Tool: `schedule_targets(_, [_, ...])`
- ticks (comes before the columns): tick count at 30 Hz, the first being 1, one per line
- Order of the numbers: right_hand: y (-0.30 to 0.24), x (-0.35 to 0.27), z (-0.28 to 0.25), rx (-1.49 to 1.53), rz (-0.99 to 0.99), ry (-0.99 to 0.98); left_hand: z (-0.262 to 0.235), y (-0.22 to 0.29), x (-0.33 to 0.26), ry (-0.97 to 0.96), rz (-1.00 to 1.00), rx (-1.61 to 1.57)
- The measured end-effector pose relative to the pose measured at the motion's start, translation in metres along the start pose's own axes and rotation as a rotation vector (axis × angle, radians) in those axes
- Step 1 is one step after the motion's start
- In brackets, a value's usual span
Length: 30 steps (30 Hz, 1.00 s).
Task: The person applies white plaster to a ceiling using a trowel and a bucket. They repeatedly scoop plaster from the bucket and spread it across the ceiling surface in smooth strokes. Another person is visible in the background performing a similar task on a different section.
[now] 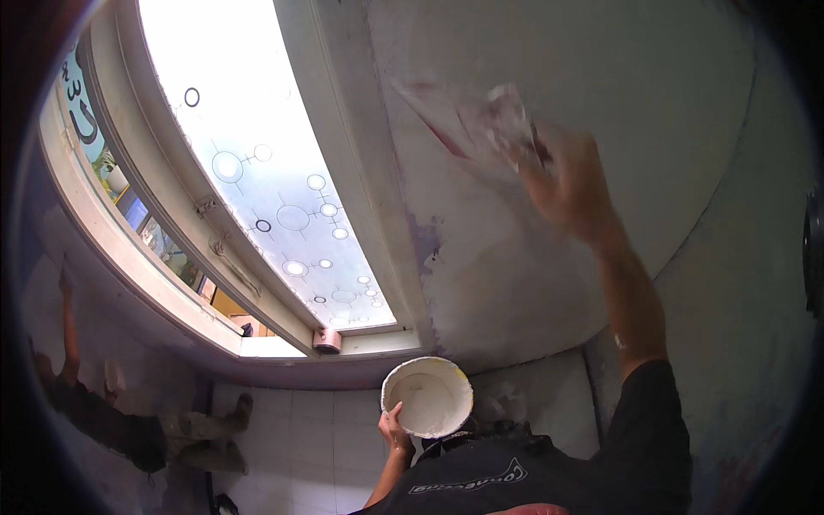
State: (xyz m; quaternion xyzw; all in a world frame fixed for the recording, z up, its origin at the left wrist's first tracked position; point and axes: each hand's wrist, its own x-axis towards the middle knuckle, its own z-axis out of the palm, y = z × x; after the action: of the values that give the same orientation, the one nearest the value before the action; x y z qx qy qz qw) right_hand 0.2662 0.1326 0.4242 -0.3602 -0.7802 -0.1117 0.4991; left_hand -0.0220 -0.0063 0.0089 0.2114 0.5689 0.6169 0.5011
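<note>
My right hand (571, 180) is raised against the wall (532, 283), its fingers closed round a broad-bladed putty knife (455, 124). Motion blurs the tool, but its wide blade lies close to the wall surface beside the window frame. White smears mark the tool's handle area and my right forearm. Low in front of my body, my left hand (395, 431) grips the rim of a round white bucket (440, 362), thumb over the edge. Inside the bucket is a pale, creamy paste (429, 403).
A window with a frosted, circle-patterned pane (283, 189) and a deep frame (343, 129) stands left of the worked wall. A small pinkish block (327, 341) sits on its sill. Another person (112, 421) reaches up at the far left. Pale tiles (300, 438) cover the floor.
</note>
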Motion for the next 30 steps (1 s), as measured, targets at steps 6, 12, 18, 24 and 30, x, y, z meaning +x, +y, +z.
schedule_targets(6, [0.032, 0.071, -0.011, -0.409, 0.018, 0.002, 0.010, 0.007, 0.005, -0.023, 0.018, 0.027])
schedule_targets(12, [0.057, 0.092, -0.053, -0.600, -0.063, 0.142, 0.017, 0.008, 0.005, -0.014, 0.017, 0.043])
schedule_targets(18, [0.065, 0.083, -0.113, -0.151, 0.197, 0.170, 0.012, -0.003, 0.007, -0.018, 0.013, 0.024])
schedule_targets(24, [0.009, 0.085, -0.131, -0.336, 0.182, 0.391, 0.009, -0.005, 0.009, 0.012, -0.024, -0.028])
schedule_targets(30, [0.020, 0.142, -0.085, -0.891, -0.266, 0.481, 0.015, -0.003, 0.011, 0.005, -0.007, 0.008])
